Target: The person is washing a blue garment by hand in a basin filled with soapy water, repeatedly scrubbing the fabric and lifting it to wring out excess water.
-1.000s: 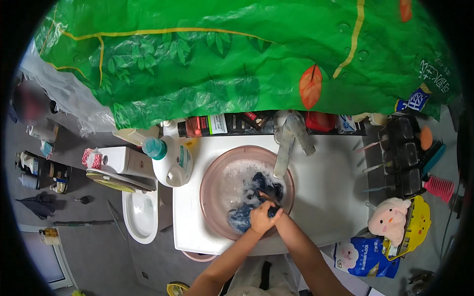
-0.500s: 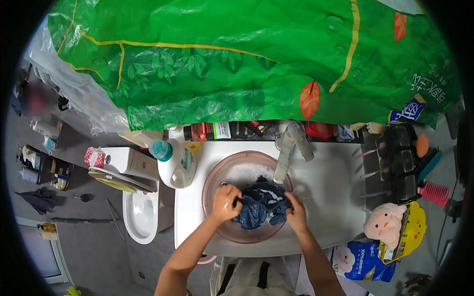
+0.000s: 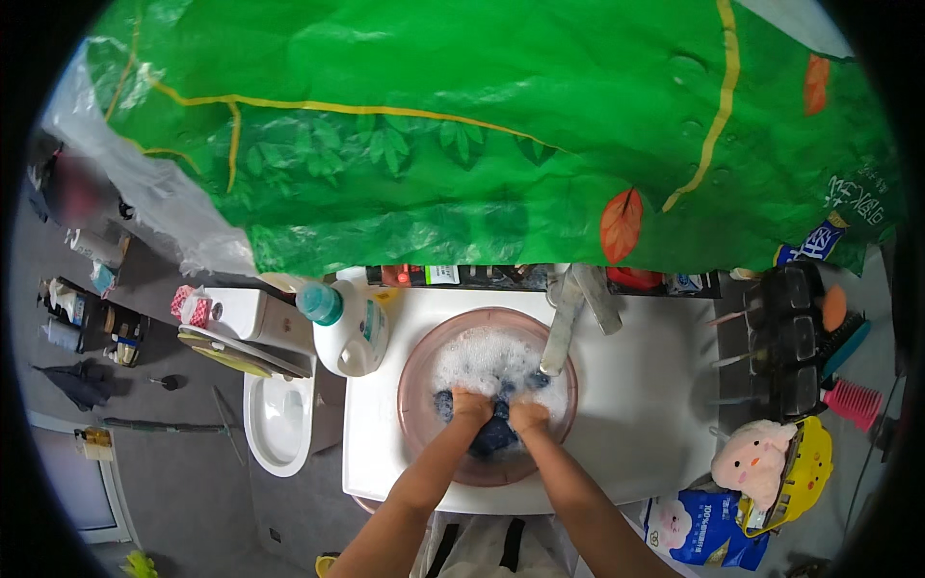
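Note:
A pinkish, see-through round basin (image 3: 410,409) stands on the white sink counter, holding water and white foam (image 3: 484,353). Dark blue wet cloth (image 3: 493,437) lies mostly under the suds, with parts showing between and beside my hands. My left hand (image 3: 471,405) and my right hand (image 3: 528,415) press down into it close together. Foam and cloth hide the fingers of both, so their grip cannot be seen. Over the basin's right rim reaches the grey faucet spout (image 3: 559,337).
A white bottle with a teal cap (image 3: 353,334) stands left of the basin, near a toilet (image 3: 277,424). Green plastic sheeting (image 3: 405,193) hangs across the far side. Right are black holders (image 3: 782,332), a pink brush (image 3: 853,403), a pink plush (image 3: 752,462) and a blue package (image 3: 703,530).
Both hands have moved inward and down into the basin. The cloth, earlier raised and spread between them, has sunk into the suds. The foam now covers more of the surface.

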`<state>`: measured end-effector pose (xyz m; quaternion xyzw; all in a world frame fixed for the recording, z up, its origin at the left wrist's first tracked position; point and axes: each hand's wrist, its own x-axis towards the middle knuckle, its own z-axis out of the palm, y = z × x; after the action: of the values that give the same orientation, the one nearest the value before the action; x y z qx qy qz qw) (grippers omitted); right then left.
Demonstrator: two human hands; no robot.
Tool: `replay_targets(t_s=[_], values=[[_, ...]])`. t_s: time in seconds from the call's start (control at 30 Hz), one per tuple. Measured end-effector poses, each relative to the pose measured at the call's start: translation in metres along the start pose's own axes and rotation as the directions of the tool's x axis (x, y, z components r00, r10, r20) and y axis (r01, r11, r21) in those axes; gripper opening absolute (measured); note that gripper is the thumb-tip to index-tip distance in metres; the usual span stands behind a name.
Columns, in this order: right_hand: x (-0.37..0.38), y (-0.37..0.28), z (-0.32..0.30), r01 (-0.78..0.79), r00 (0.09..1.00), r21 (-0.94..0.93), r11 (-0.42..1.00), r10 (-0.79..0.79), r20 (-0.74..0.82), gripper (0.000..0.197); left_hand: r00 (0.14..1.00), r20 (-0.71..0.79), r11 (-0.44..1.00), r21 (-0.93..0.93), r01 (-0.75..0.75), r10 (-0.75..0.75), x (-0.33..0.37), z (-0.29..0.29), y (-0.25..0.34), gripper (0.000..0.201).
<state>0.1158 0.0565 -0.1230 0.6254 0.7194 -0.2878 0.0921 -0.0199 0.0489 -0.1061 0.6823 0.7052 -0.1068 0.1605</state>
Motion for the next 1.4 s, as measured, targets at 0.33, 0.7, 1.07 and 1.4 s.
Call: replay_targets(t_s=[0.33,0.7,1.07,1.4], values=[[-0.072,0.016,-0.061,0.324,0.812,0.481,0.814,0.021,-0.583,0.027,1.0,0.007,0.995,-0.098,-0.021,0.022,-0.054,-0.019,-0.048,0.046],[-0.128,-0.025,-0.153,0.35,0.905,0.893,0.284,0.141,-0.4,0.022,0.982,-0.044,0.101,-0.995,-0.026,-0.184,-0.12,-0.132,-0.048,0.046],[-0.183,-0.072,-0.195,0.108,0.958,0.968,-0.225,-0.236,-0.161,0.035,0.829,-0.522,0.35,-0.828,-0.437,-0.2,-0.138,-0.143,0.038,0.066],[-0.151,-0.026,-0.084,0.505,0.797,0.332,0.796,-0.284,-0.533,0.112,0.994,0.101,-0.845,-0.535,0.018,-0.043,-0.169,-0.227,0.007,0.021]])
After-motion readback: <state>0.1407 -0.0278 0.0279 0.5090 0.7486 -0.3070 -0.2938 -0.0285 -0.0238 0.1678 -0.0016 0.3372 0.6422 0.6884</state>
